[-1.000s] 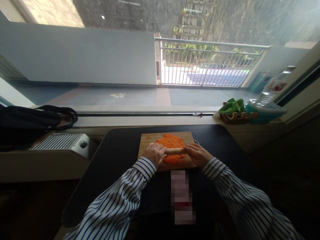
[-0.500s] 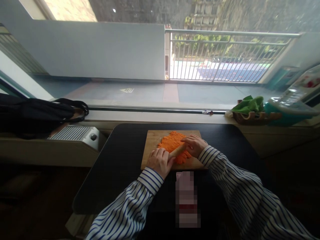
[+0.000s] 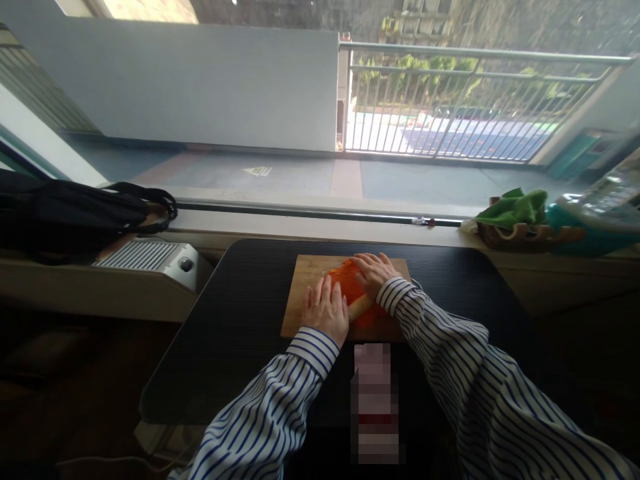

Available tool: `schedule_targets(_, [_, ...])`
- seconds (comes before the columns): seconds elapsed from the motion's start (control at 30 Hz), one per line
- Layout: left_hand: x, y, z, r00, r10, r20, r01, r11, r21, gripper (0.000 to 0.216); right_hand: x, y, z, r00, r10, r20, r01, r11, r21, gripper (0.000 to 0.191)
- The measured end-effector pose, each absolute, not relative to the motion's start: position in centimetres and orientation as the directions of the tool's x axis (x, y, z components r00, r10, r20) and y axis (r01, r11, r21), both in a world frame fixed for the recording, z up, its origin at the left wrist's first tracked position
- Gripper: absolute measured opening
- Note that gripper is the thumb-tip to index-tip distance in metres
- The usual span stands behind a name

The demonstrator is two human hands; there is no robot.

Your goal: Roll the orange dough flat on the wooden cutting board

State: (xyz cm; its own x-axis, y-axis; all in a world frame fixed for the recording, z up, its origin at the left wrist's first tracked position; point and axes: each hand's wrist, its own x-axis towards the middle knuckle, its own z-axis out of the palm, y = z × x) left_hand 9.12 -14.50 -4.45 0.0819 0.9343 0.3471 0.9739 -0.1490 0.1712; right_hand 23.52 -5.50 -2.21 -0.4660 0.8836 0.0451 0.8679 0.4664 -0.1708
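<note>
Black table (image 3: 235,320), basket (image 3: 525,235) beyond hands (image 3: 327,311)

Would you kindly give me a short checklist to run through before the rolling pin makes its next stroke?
1. Left hand on the rolling pin: ok, laid over its nearer end, fingers outstretched.
2. Right hand on the pin: ok, over the farther end, fingers outstretched.
3. Pin over the orange dough: ok, lying slantwise across it.
4. Dough wholly within the wooden board: cannot tell, the hands hide part of its edge.
5. Board fully on the black table: ok, inside the table's edges.
6. Right cuff clear of the board: not ok, it overlaps the board in view.
</note>
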Motion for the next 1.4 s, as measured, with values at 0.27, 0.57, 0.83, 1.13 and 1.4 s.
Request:
schedule_targets(0.27, [9.9,-15.6,-4.5,0.147,0.955,0.259,0.967,-0.193,0.164,0.05,24.7,-6.5,-2.5,-0.459,0.887,-0.052,0.889,0.457,-0.043,0.049])
schedule_targets(0.57, [11.7,-18.2,-4.3,0.248,0.921,0.302,0.948,-0.295,0.122,0.05,26.6,-9.5,-2.7,-0.455,0.89,-0.001,0.89,0.455,0.018,0.05])
schedule_targets(0.83, [11.6,-18.3,-4.3,0.283,0.902,0.325,0.937,-0.332,0.106,0.049,26.8,-9.7,-2.8,-0.437,0.899,0.003,0.899,0.437,0.019,0.05])
schedule_targets(1.13, [8.9,-14.1,-3.8,0.093,0.935,0.342,0.973,-0.159,0.168,0.048,23.2,-4.6,-2.3,-0.383,0.921,-0.077,0.921,0.374,-0.107,0.054])
schedule_targets(1.4, [9.4,-15.1,-4.0,0.161,0.951,0.265,0.96,-0.213,0.18,0.049,24.4,-6.0,-2.6,-0.432,0.898,-0.079,0.901,0.425,-0.09,0.052])
